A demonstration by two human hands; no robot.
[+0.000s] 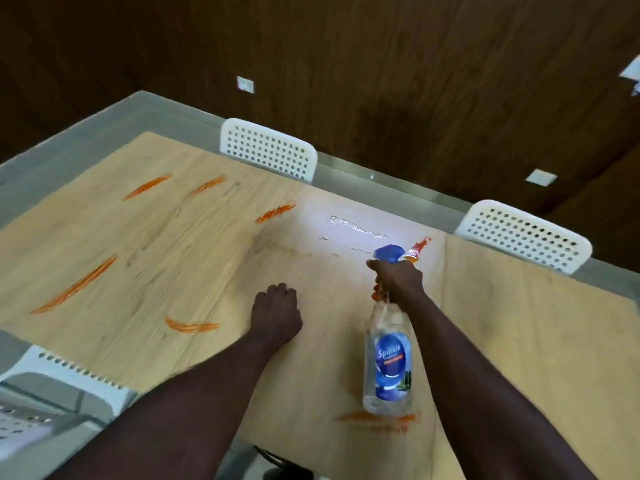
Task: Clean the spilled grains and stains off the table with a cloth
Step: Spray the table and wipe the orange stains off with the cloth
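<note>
Gripping clear plastic spray bottle (387, 358), blue trigger head, by its neck: right hand (398, 280) above light wooden table (519, 341); left hand (277, 315) curled, empty, resting on tabletop; orange smeared stains (78, 285) scattered across table.

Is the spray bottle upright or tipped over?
Upright: the right hand grips the spray bottle by its neck, blue head on top, base down.

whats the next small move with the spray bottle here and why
Probably swing the spray bottle in the right hand left toward the orange streak and squeeze: liquid already glistens ahead of the nozzle, while that streak looks dry.
</note>
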